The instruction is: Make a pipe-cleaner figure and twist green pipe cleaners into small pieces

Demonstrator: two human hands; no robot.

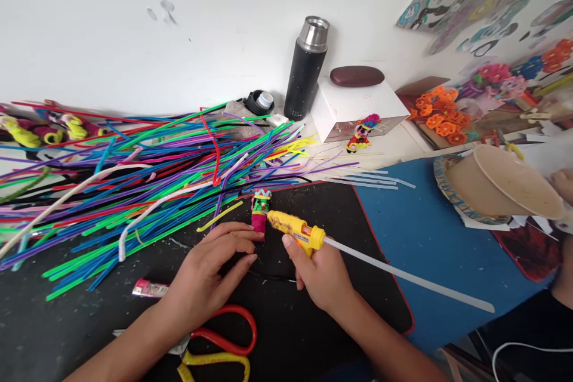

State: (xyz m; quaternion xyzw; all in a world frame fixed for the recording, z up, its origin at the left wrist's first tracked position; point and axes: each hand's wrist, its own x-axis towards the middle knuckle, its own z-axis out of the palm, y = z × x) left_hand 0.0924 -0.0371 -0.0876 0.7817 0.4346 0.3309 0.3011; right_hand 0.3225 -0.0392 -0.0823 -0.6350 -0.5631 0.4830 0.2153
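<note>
A small pipe-cleaner figure (261, 206), with a magenta lower part and a green upper part, is on the black mat. My left hand (215, 262) comes in from the left, its fingertips closed at the figure's lower end. In my right hand (324, 268) is a yellow glue gun (286, 225), gripped by its handle, with the nozzle close to the figure's right side. Whether the nozzle touches it I cannot tell. A long white glue stick (412, 274) sticks out of the gun's back. Below my left wrist lie scissors (248, 334) with red and yellow handles.
A heap of coloured pipe cleaners (165, 185) spreads across the left. A pink lighter (150, 287) lies by my left forearm. Behind stand a black thermos (307, 68), a white box (358, 101) and a finished-looking figure (362, 133). A beige bowl (505, 185) and another person's arm are at right.
</note>
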